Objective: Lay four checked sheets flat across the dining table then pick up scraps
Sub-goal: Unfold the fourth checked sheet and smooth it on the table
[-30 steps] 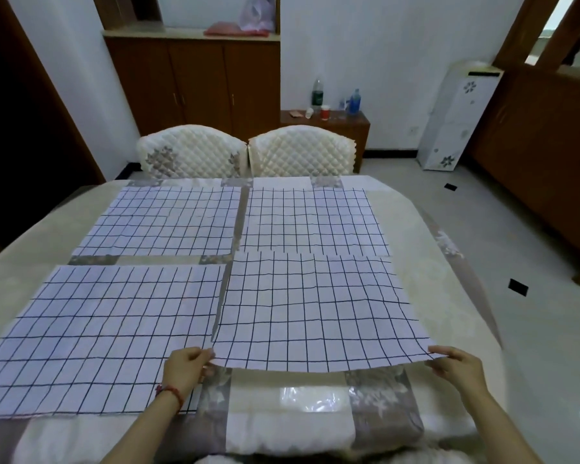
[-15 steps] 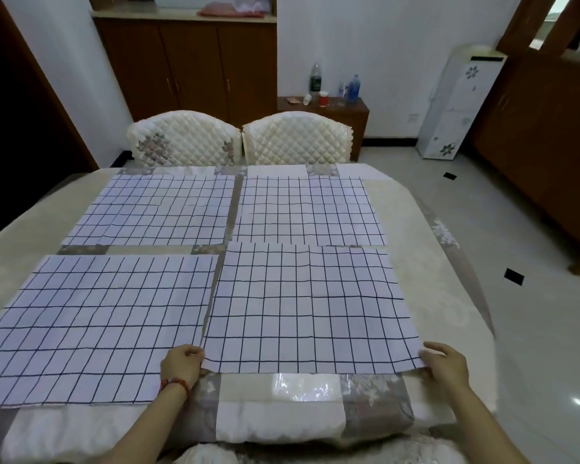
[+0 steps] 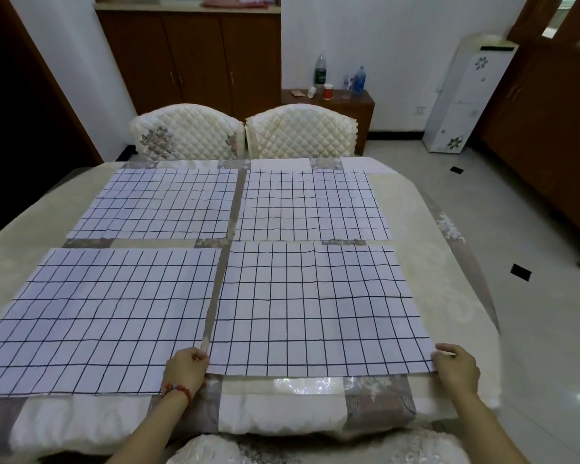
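Four white sheets with dark checks lie flat in a two-by-two grid on the cream dining table (image 3: 456, 296). The far left sheet (image 3: 161, 204) and far right sheet (image 3: 310, 205) sit by the chairs. The near left sheet (image 3: 101, 316) reaches the left border of the view. The near right sheet (image 3: 318, 309) lies in front of me. My left hand (image 3: 186, 365) pinches its near left corner, and my right hand (image 3: 456, 366) grips its near right corner. No scraps show.
Two quilted cream chairs (image 3: 241, 132) stand at the table's far side. Behind them are a wooden cabinet (image 3: 195, 58) and a low side table (image 3: 335, 98) with bottles and cups. A white appliance (image 3: 466, 95) stands right, beside wooden panelling. The tiled floor runs along the right.
The near right sheet was slightly raised and rippled; it now lies flat on the table. Both hands stayed on its near corners and drew it a little toward me.
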Demonstrator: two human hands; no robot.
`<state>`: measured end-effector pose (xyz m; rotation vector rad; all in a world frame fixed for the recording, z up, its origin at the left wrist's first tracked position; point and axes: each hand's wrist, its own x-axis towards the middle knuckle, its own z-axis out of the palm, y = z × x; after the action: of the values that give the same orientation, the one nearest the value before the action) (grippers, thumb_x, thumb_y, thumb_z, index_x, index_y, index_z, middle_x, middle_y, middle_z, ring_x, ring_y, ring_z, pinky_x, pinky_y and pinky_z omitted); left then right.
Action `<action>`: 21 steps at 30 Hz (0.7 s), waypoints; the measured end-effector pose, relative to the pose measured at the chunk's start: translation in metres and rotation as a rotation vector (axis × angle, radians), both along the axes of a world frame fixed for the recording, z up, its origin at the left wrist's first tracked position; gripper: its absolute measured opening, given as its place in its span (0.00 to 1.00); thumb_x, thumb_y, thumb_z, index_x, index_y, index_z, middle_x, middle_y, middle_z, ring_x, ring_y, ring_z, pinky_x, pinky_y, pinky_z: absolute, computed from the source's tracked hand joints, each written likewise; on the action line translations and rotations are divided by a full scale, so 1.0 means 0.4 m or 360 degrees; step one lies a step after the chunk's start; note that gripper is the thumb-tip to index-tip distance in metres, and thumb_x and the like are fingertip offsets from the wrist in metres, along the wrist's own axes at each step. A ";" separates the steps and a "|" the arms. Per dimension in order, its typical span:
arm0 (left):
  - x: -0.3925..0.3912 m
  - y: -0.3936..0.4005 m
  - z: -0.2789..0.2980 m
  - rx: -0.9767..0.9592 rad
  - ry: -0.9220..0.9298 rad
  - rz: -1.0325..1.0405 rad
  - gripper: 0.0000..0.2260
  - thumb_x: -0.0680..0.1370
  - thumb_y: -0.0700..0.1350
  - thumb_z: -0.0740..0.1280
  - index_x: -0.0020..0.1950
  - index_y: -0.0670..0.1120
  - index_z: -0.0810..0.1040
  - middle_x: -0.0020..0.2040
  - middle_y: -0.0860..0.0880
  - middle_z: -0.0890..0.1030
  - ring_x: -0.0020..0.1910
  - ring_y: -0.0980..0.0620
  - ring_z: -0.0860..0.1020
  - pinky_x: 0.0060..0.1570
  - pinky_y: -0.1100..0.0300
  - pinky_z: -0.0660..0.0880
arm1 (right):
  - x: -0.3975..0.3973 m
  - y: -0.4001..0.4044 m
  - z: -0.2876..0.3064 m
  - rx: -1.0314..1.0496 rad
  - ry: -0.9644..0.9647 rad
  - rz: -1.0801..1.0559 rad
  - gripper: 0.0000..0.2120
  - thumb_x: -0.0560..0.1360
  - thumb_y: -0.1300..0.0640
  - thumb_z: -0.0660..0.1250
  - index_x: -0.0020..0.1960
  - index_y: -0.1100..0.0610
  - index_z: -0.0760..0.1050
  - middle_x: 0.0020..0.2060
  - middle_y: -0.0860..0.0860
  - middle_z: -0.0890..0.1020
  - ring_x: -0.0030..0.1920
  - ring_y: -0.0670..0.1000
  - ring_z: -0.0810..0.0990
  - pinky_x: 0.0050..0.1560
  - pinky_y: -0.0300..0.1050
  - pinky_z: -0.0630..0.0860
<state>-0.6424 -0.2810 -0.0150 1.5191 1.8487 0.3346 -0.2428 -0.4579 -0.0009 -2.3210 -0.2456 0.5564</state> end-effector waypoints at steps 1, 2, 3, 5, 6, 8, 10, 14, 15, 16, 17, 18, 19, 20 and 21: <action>-0.001 -0.001 -0.004 0.0012 0.0028 -0.0017 0.05 0.74 0.39 0.65 0.41 0.42 0.81 0.42 0.41 0.83 0.38 0.45 0.77 0.40 0.59 0.72 | 0.001 0.001 -0.002 -0.0011 -0.0011 0.0011 0.13 0.73 0.65 0.64 0.56 0.64 0.76 0.52 0.65 0.80 0.44 0.58 0.71 0.52 0.51 0.71; -0.002 -0.003 -0.007 0.0025 0.0056 -0.0033 0.05 0.74 0.39 0.65 0.42 0.42 0.82 0.44 0.41 0.83 0.40 0.45 0.78 0.42 0.58 0.74 | 0.000 0.001 0.001 -0.0030 -0.0020 0.0021 0.13 0.73 0.66 0.63 0.57 0.64 0.76 0.52 0.65 0.80 0.44 0.58 0.71 0.52 0.51 0.71; -0.002 -0.005 -0.009 0.0036 0.0081 -0.0045 0.06 0.74 0.40 0.65 0.43 0.43 0.82 0.44 0.41 0.83 0.41 0.45 0.78 0.43 0.56 0.75 | 0.001 0.002 0.001 -0.0046 -0.0034 0.0030 0.13 0.72 0.66 0.63 0.57 0.64 0.76 0.53 0.65 0.80 0.43 0.58 0.71 0.52 0.51 0.71; -0.003 -0.008 -0.010 0.0043 0.0121 -0.0065 0.06 0.74 0.40 0.64 0.43 0.44 0.81 0.44 0.42 0.83 0.42 0.44 0.78 0.44 0.55 0.76 | 0.001 0.002 0.001 -0.0094 -0.0045 0.0043 0.13 0.72 0.67 0.63 0.56 0.64 0.76 0.53 0.64 0.80 0.43 0.58 0.71 0.49 0.50 0.70; -0.003 -0.011 -0.007 0.0039 0.0148 -0.0073 0.06 0.75 0.40 0.64 0.43 0.45 0.81 0.45 0.42 0.83 0.42 0.44 0.78 0.44 0.54 0.77 | -0.002 0.002 0.002 -0.0136 -0.0043 0.0052 0.14 0.72 0.67 0.63 0.56 0.64 0.76 0.53 0.64 0.79 0.43 0.58 0.71 0.48 0.49 0.69; -0.001 -0.018 0.003 0.0063 0.0249 -0.0080 0.05 0.74 0.42 0.64 0.44 0.46 0.80 0.46 0.43 0.82 0.42 0.44 0.77 0.43 0.54 0.76 | -0.005 0.003 0.004 -0.0275 -0.0079 0.0074 0.15 0.71 0.66 0.63 0.57 0.64 0.76 0.54 0.65 0.78 0.46 0.61 0.73 0.48 0.49 0.70; 0.009 -0.024 0.012 0.0208 0.0379 -0.0116 0.06 0.73 0.44 0.66 0.47 0.44 0.80 0.49 0.41 0.79 0.48 0.43 0.75 0.44 0.51 0.77 | -0.009 0.013 0.011 -0.0463 -0.0277 0.0134 0.16 0.71 0.64 0.64 0.58 0.63 0.75 0.56 0.66 0.76 0.52 0.65 0.75 0.52 0.52 0.72; 0.087 -0.006 0.025 0.0476 0.0372 -0.0377 0.10 0.72 0.44 0.69 0.50 0.41 0.80 0.52 0.42 0.77 0.55 0.41 0.74 0.49 0.48 0.75 | -0.047 0.095 0.033 -0.0357 -0.0570 0.0444 0.14 0.74 0.59 0.63 0.59 0.61 0.74 0.58 0.63 0.74 0.58 0.63 0.72 0.59 0.53 0.67; 0.122 0.004 0.026 0.0516 0.0347 -0.0477 0.09 0.71 0.43 0.70 0.49 0.41 0.81 0.52 0.42 0.78 0.54 0.41 0.75 0.50 0.48 0.75 | -0.070 0.126 0.035 -0.0282 -0.0603 0.0572 0.14 0.75 0.58 0.63 0.60 0.60 0.74 0.60 0.61 0.75 0.60 0.61 0.71 0.61 0.52 0.65; 0.160 0.014 0.020 0.0537 0.0327 -0.0588 0.08 0.70 0.41 0.71 0.48 0.41 0.81 0.52 0.42 0.79 0.53 0.41 0.77 0.50 0.48 0.75 | -0.096 0.158 0.032 -0.0209 -0.0634 0.0717 0.15 0.76 0.57 0.62 0.61 0.58 0.73 0.62 0.58 0.75 0.62 0.59 0.71 0.62 0.52 0.64; 0.202 0.026 0.009 0.0575 0.0308 -0.0705 0.07 0.69 0.40 0.72 0.47 0.42 0.81 0.51 0.41 0.80 0.52 0.40 0.78 0.50 0.47 0.75 | -0.120 0.192 0.021 -0.0152 -0.0656 0.0884 0.16 0.77 0.56 0.60 0.63 0.57 0.72 0.63 0.56 0.75 0.64 0.56 0.70 0.64 0.51 0.63; 0.245 0.036 0.000 0.0602 0.0293 -0.0818 0.08 0.69 0.39 0.72 0.47 0.42 0.82 0.52 0.40 0.81 0.52 0.39 0.79 0.50 0.45 0.75 | -0.148 0.225 0.008 -0.0131 -0.0656 0.1061 0.17 0.78 0.54 0.58 0.65 0.56 0.71 0.65 0.54 0.73 0.67 0.55 0.68 0.66 0.51 0.61; 0.291 0.044 -0.007 0.0635 0.0282 -0.0917 0.09 0.70 0.38 0.70 0.49 0.43 0.81 0.55 0.40 0.80 0.56 0.39 0.78 0.53 0.44 0.73 | -0.174 0.255 -0.010 -0.0123 -0.0679 0.1241 0.19 0.78 0.52 0.55 0.66 0.55 0.69 0.67 0.53 0.72 0.69 0.54 0.67 0.68 0.51 0.60; 0.340 0.051 -0.011 0.0620 0.0291 -0.1016 0.10 0.74 0.40 0.66 0.55 0.44 0.79 0.61 0.41 0.77 0.62 0.41 0.75 0.59 0.45 0.70 | -0.196 0.284 -0.030 -0.0149 -0.0722 0.1401 0.21 0.78 0.50 0.51 0.67 0.55 0.69 0.68 0.53 0.71 0.70 0.54 0.67 0.69 0.52 0.61; 0.384 0.059 -0.019 0.0597 0.0344 -0.1116 0.13 0.78 0.42 0.60 0.62 0.45 0.75 0.67 0.43 0.72 0.68 0.44 0.68 0.65 0.46 0.64 | -0.211 0.314 -0.051 -0.0175 -0.0783 0.1528 0.22 0.77 0.49 0.48 0.66 0.54 0.70 0.67 0.53 0.73 0.69 0.55 0.69 0.68 0.53 0.64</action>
<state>-0.4888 -0.2574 -0.0224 2.4227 1.3202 0.1869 -0.3272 -0.3324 -0.0213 -2.3034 -1.6362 0.4172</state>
